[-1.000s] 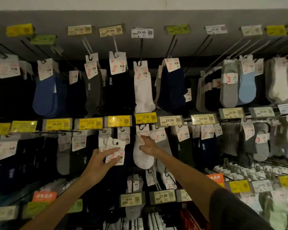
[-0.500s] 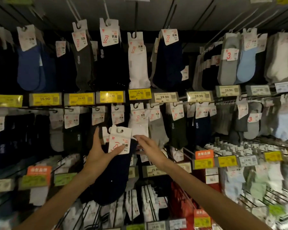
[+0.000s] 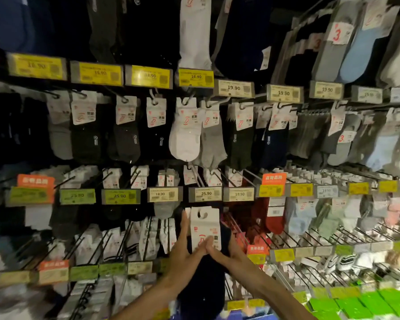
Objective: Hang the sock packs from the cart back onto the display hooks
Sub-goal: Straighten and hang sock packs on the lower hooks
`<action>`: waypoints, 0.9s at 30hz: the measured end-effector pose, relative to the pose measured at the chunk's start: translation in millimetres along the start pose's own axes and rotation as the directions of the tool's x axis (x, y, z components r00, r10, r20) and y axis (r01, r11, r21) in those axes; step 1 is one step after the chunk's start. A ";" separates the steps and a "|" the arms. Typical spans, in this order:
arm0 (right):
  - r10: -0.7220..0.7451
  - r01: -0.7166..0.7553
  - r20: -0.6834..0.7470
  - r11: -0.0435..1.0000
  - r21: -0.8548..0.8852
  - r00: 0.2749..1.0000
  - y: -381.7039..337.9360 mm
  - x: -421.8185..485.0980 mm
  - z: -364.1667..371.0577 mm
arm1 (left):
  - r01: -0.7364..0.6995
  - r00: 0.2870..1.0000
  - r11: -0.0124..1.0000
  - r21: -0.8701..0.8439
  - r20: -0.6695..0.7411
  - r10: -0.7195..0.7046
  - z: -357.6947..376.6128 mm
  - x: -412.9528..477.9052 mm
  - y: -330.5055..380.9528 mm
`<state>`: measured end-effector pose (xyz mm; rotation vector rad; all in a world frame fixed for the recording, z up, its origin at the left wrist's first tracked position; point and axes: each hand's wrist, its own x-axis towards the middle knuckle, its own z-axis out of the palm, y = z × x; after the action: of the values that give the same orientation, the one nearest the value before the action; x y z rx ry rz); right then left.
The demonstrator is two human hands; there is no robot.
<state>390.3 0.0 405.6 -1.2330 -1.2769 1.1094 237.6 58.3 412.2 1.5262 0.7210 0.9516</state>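
A dark navy sock pack (image 3: 206, 229) with a white card header and hang hole is held up in front of the display, below the row of price tags marked 19.90 and 25.90. My left hand (image 3: 185, 252) grips its left edge, thumb on the card front. My right hand (image 3: 226, 252) pinches the card's lower right, thumb meeting the left thumb. The pack's dark sock body (image 3: 203, 282) hangs down between my forearms. Its hang hole sits free of any hook.
Rows of hanging sock packs fill the wall, such as a white pair (image 3: 185, 135) and a grey pair (image 3: 211, 139) on hooks above. Bare metal hooks (image 3: 286, 241) jut out at the right. Yellow price tags (image 3: 195, 77) line the rails. Green packs (image 3: 356, 306) lie at lower right.
The view has dropped to lower rows. Both hands brought the navy pack down and to the centre, and my right hand, earlier only reaching, now holds the card too.
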 end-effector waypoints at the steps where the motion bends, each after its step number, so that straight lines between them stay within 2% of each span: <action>1: 0.026 -0.026 0.014 1.000 -0.008 1.000 6.1 -4.8 -2.3 | 0.013 1.000 1.000 -0.027 0.024 -0.012 1.8 -3.4 -7.1; 5: 0.100 -0.099 0.068 0.995 -0.024 0.993 21.0 -11.0 1.3 | 0.084 0.991 0.989 -0.124 0.114 -0.070 -5.7 -5.3 -31.3; 7: 0.130 -0.129 0.030 0.991 -0.028 0.991 25.4 -8.2 7.2 | 0.135 0.983 0.977 -0.167 0.146 -0.111 -13.3 -3.0 -39.9; 10: 0.138 -0.140 -0.063 0.989 -0.040 0.988 31.0 5.1 17.5 | 0.156 0.982 0.973 -0.172 0.136 -0.133 -26.2 7.4 -47.0; 16: 0.170 -0.171 -0.158 0.985 0.003 0.973 41.3 33.0 19.0 | 0.158 0.986 0.975 -0.154 0.085 -0.146 -32.7 33.2 -54.7; 22: 0.150 -0.143 -0.173 0.988 0.051 0.973 50.7 66.1 -1.1 | 0.152 0.988 0.980 -0.130 0.058 -0.146 -28.0 69.2 -66.6; 27: 0.139 -0.126 -0.128 0.986 0.105 0.982 70.8 89.1 -27.7 | 0.139 0.990 0.983 -0.123 -0.008 -0.141 -18.6 86.7 -80.3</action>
<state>425.4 92.3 342.8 -1.3126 -1.0397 1.1489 268.1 155.3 349.2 1.3445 0.7581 0.8872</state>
